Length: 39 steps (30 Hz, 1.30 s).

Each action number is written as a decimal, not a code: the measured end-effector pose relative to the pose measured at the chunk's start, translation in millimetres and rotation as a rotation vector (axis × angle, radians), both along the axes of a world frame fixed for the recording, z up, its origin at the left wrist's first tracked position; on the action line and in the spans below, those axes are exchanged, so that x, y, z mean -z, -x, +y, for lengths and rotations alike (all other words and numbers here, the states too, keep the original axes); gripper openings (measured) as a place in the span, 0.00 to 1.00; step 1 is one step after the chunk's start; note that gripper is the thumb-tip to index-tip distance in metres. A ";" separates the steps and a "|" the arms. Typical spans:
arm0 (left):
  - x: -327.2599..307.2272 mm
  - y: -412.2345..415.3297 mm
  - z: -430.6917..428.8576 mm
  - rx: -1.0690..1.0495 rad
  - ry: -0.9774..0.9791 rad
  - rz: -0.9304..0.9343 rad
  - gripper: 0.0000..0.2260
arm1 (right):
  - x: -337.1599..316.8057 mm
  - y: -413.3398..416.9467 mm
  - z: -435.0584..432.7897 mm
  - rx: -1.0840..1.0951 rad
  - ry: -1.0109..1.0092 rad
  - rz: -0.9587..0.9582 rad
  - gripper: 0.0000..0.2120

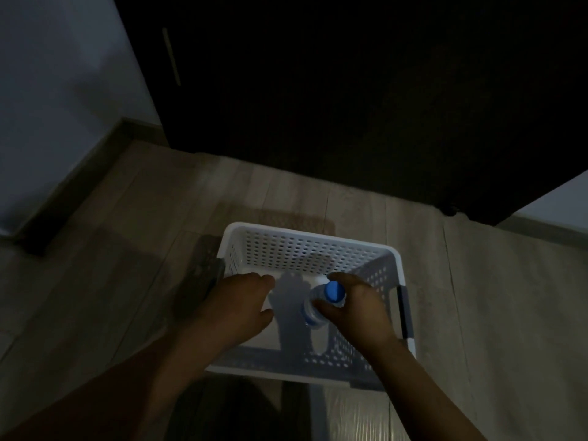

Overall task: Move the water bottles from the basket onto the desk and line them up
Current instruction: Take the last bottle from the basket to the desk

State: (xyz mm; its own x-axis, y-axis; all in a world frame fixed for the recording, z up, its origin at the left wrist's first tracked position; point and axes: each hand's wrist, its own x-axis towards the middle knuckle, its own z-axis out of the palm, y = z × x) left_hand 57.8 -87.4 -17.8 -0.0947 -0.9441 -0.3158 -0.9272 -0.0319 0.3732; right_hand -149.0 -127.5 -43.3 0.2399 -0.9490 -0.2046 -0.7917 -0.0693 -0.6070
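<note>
The right hand (350, 308) grips a water bottle (312, 316) by its neck inside the white perforated basket (305, 253). The bottle stands nearly upright, blue cap (334, 292) up. The left hand (241, 303) hovers beside it, fingers loosely curved, holding nothing.

Carrying white perforated basket (302, 253) directly on wood-plank floor (493, 313); also bearing dark furniture unit (350, 106) near basket's far side, not touching it
</note>
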 end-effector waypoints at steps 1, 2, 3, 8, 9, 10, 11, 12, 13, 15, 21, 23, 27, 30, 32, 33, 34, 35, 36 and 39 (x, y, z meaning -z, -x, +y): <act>3.0 1.3 1.4 0.002 -0.003 0.009 0.18 | 4.6 -1.5 1.2 0.031 -0.003 -0.055 0.23; 5.8 2.1 2.8 0.003 -0.006 0.017 0.18 | 8.4 -2.8 2.8 0.060 -0.004 -0.102 0.21; 8.3 2.2 4.1 0.002 -0.006 0.024 0.19 | 11.4 -3.7 4.4 0.078 -0.002 -0.144 0.17; 12.6 -1.3 8.7 -0.003 0.007 0.047 0.20 | 19.9 -0.9 8.5 0.083 0.026 -0.329 0.05; 11.6 -1.9 9.2 -0.004 0.005 0.045 0.20 | 19.8 -0.5 9.6 0.090 0.030 -0.348 0.06; 10.3 -2.5 9.3 -0.005 0.006 0.043 0.21 | 19.0 0.0 10.6 0.104 0.041 -0.367 0.08; 8.5 -2.4 8.6 -0.007 0.011 0.045 0.21 | 16.7 0.1 11.0 0.119 0.055 -0.391 0.08; 6.3 -2.0 7.8 -0.010 0.019 0.051 0.20 | 12.9 0.3 11.2 0.128 0.072 -0.419 0.08; 3.7 -1.7 6.3 -0.012 0.025 0.057 0.20 | 7.6 0.1 10.5 0.130 0.088 -0.445 0.09; -3.0 -0.7 2.9 -0.028 0.032 0.075 0.20 | -7.8 -0.8 7.7 0.115 0.114 -0.484 0.11; -44.0 -3.0 -12.1 -0.041 0.045 0.150 0.19 | -67.1 -15.4 -0.9 0.194 0.160 -0.606 0.08; -67.9 -4.5 -18.7 -0.049 0.028 0.170 0.17 | -92.2 -20.4 -4.3 0.242 0.143 -0.608 0.05; -132.6 -10.8 -25.9 -0.063 -0.011 0.184 0.18 | -156.8 -28.1 -9.8 0.342 0.105 -0.627 0.04; -191.0 -18.1 -26.9 -0.067 0.016 0.150 0.21 | -216.3 -32.6 -14.5 0.349 0.070 -0.623 0.06; -234.0 -21.5 -25.6 -0.075 0.035 0.139 0.21 | -260.0 -35.2 -17.5 0.297 0.080 -0.583 0.05; -256.9 -23.3 -24.5 -0.070 0.039 0.133 0.21 | -283.1 -37.1 -18.2 0.266 0.089 -0.555 0.05; -281.2 -25.0 -23.3 -0.065 0.037 0.127 0.20 | -307.0 -39.0 -17.9 0.243 0.095 -0.529 0.05; -306.6 -26.9 -22.1 -0.067 0.033 0.127 0.19 | -331.9 -41.1 -17.2 0.225 0.100 -0.505 0.05; -332.5 -29.0 -20.6 -0.071 0.029 0.134 0.17 | -356.9 -43.0 -15.6 0.209 0.102 -0.486 0.05; -416.6 -35.6 -13.6 -0.096 0.051 0.165 0.13 | -437.6 -49.0 -10.0 0.160 0.102 -0.468 0.03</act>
